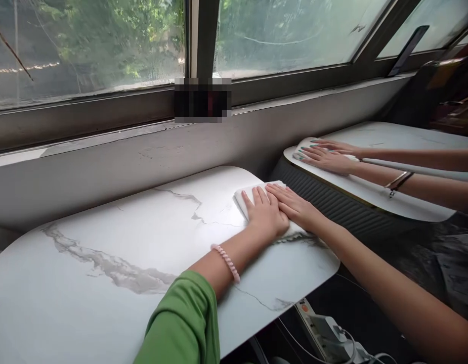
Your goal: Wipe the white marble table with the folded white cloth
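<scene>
On the marble table [104, 237], both hands — left [264, 215], right [294, 205] — press flat, grip apart, on a white cloth [245, 194].

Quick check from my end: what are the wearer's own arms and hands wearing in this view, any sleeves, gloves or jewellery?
No gloves: both hands are bare. The left hand has a pink beaded bracelet at the wrist and a green sleeve pushed up the forearm. The right hand and its forearm are bare, with no jewellery visible.
</scene>
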Available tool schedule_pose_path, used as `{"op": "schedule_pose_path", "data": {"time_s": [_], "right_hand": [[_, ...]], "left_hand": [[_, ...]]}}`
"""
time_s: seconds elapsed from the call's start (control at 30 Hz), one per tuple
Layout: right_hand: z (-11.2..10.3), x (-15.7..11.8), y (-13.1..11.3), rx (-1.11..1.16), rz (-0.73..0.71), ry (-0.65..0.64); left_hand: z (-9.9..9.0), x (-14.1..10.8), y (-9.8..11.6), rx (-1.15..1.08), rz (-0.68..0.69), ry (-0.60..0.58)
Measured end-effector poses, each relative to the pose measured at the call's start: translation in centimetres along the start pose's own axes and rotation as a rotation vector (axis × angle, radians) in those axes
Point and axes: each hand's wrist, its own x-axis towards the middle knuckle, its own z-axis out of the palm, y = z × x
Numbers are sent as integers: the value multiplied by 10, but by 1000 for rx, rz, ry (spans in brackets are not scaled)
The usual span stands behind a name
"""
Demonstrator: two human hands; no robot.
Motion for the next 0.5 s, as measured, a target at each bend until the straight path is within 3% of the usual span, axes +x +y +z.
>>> {"op": "schedule_pose_path", "data": {"time_s": [0.27, 0.5], "right_hand": [[16, 101, -3, 26, 12, 13], [19, 143, -7, 0, 27, -19]], "left_hand": [[-3, 67, -67, 17, -50, 66], [-2, 98, -95, 29, -86, 113]]}}
